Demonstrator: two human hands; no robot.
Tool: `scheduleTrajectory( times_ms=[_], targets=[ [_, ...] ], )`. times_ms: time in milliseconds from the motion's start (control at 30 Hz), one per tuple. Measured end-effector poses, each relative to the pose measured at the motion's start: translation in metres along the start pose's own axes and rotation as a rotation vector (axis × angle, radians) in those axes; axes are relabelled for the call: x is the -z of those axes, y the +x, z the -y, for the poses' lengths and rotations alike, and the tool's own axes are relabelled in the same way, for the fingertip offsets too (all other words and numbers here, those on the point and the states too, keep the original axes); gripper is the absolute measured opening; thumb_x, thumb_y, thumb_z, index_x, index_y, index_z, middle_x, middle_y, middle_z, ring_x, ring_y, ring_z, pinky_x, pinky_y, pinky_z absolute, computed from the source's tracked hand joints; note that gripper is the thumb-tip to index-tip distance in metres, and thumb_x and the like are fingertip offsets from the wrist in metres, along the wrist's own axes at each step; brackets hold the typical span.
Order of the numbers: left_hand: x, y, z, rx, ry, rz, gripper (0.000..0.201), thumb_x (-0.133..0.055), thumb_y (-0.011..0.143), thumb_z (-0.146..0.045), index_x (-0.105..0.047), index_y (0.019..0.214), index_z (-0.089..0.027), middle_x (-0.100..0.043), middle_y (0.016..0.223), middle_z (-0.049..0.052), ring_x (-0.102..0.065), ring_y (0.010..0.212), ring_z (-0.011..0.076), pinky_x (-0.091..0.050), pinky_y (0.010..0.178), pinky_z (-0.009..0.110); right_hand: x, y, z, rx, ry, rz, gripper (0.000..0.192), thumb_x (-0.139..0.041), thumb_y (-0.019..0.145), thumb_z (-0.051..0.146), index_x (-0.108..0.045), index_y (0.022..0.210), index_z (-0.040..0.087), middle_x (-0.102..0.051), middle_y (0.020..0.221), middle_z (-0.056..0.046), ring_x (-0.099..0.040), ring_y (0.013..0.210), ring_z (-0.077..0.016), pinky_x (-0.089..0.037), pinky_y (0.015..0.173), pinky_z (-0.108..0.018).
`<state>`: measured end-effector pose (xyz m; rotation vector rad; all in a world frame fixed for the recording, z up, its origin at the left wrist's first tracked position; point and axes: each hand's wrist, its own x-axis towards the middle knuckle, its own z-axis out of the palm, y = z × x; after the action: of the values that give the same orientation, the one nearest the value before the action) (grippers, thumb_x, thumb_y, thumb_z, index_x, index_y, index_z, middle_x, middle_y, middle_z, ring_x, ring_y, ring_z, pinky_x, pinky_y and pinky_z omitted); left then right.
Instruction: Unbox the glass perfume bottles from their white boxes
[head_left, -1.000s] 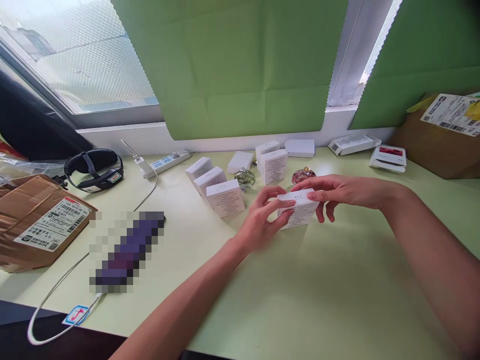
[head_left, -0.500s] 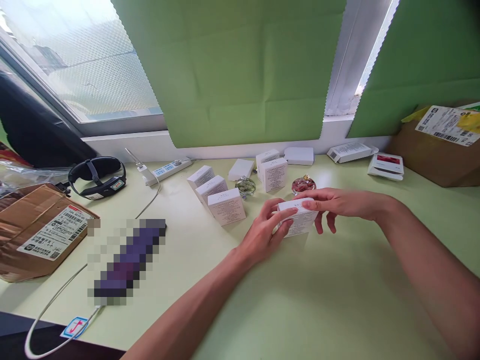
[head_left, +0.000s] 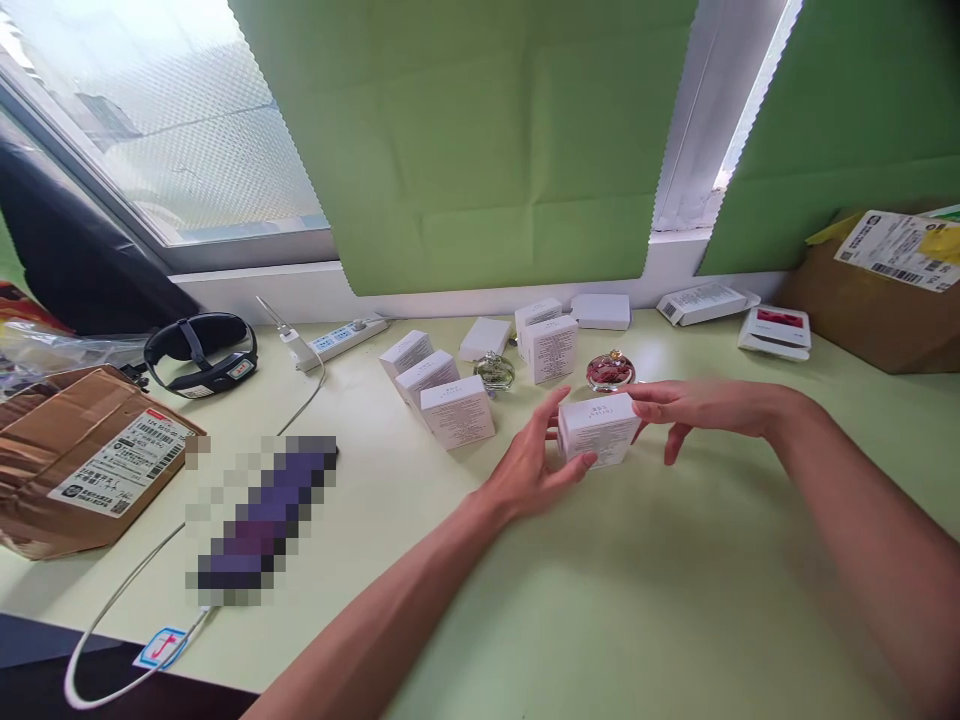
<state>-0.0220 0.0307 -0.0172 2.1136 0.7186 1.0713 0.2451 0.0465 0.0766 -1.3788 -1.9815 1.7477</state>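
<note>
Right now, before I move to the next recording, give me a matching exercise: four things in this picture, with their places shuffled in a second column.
1. Frontmost small white printed cardboard box
2. Round red glass-like bottle with a gold top
3. Black padded headset
4. Long white plastic power strip

A. Behind the large brown cardboard carton
B. Between the headset and the row of three upright white boxes
C. Between the bare left hand and the bare right hand
D. Just beyond the right hand

Pairs: 1-C, 2-D, 3-A, 4-B
</note>
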Motion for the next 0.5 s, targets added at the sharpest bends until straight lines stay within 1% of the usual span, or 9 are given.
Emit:
scheduleTrajectory(
  times_ms=[100,167,233,267,300,367,433,500],
  targets=[
    [0.001,0.001,-0.003,0.103,-0.047,-0.002,0.076,-0.068,0.089,-0.042,-0.026,0.151,-0.026,-0.054,0.140,0.014,-0.058,0.123,0.0263,-0.053,0.101,0.042,-0.003,0.005,-0.002,-0.003,0.046,-0.011,0.056,-0.052,0.094,0.061,-0.058,0.144,0.035,-0.057,0.146,-0.005,-0.051,0.134,-0.0332,-0.064,0.086,-0.038],
    [0.002,0.003,-0.005,0.158,-0.054,0.023,0.067,-0.070,0.087,-0.043,-0.038,0.142,-0.023,-0.058,0.133,0.013,-0.061,0.117,0.0248,-0.053,0.098,0.041,-0.005,0.007,-0.002,-0.016,0.041,-0.005,0.056,-0.055,0.093,0.059,-0.058,0.144,0.036,-0.058,0.146,-0.005,-0.052,0.134,-0.0324,-0.063,0.088,-0.039],
    [0.002,0.005,-0.006,0.213,-0.034,0.055,0.050,-0.071,0.086,-0.043,-0.051,0.126,-0.020,-0.064,0.122,0.010,-0.063,0.108,0.0231,-0.054,0.093,0.038,-0.005,0.006,0.001,-0.010,-0.026,-0.051,0.058,-0.063,0.089,0.056,-0.057,0.144,0.037,-0.060,0.144,-0.004,-0.058,0.128,-0.0311,-0.060,0.092,-0.038],
    [0.002,0.006,-0.007,0.233,-0.017,0.059,0.042,-0.071,0.087,-0.043,-0.055,0.118,-0.019,-0.065,0.117,0.009,-0.064,0.105,0.0224,-0.054,0.091,0.037,-0.005,0.005,0.005,0.011,-0.077,-0.091,0.061,-0.067,0.086,0.055,-0.057,0.144,0.038,-0.061,0.142,-0.004,-0.061,0.124,-0.0302,-0.059,0.093,-0.038],
    [0.002,0.006,-0.007,0.245,0.000,0.051,0.036,-0.070,0.087,-0.042,-0.057,0.112,-0.019,-0.065,0.113,0.009,-0.063,0.102,0.0216,-0.053,0.088,0.036,-0.006,0.002,0.009,0.041,-0.137,-0.130,0.064,-0.070,0.083,0.054,-0.056,0.144,0.039,-0.063,0.139,-0.003,-0.064,0.119,-0.0292,-0.058,0.092,-0.038],
    [0.002,0.007,-0.008,0.249,0.032,0.027,0.031,-0.069,0.088,-0.040,-0.059,0.107,-0.019,-0.064,0.108,0.007,-0.062,0.098,0.0200,-0.052,0.084,0.033,-0.009,-0.003,0.021,0.104,-0.266,-0.194,0.067,-0.074,0.079,0.052,-0.058,0.142,0.039,-0.066,0.134,-0.002,-0.067,0.110,-0.0271,-0.056,0.088,-0.036],
    [0.002,0.007,-0.008,0.234,0.060,0.010,0.028,-0.069,0.088,-0.039,-0.059,0.104,-0.019,-0.063,0.105,0.005,-0.061,0.096,0.0188,-0.051,0.082,0.032,-0.015,-0.006,0.031,0.142,-0.388,-0.241,0.058,-0.071,0.082,0.053,-0.062,0.137,0.036,-0.069,0.126,-0.001,-0.067,0.102,-0.0253,-0.054,0.081,-0.035],
    [0.003,0.007,-0.008,0.226,0.082,-0.002,0.025,-0.068,0.089,-0.039,-0.060,0.103,-0.019,-0.063,0.104,0.005,-0.060,0.096,0.0184,-0.050,0.083,0.032,-0.021,-0.006,0.038,0.172,-0.484,-0.290,0.047,-0.064,0.087,0.052,-0.066,0.130,0.032,-0.070,0.121,-0.002,-0.065,0.099,-0.0244,-0.051,0.079,-0.034]
  ],
)
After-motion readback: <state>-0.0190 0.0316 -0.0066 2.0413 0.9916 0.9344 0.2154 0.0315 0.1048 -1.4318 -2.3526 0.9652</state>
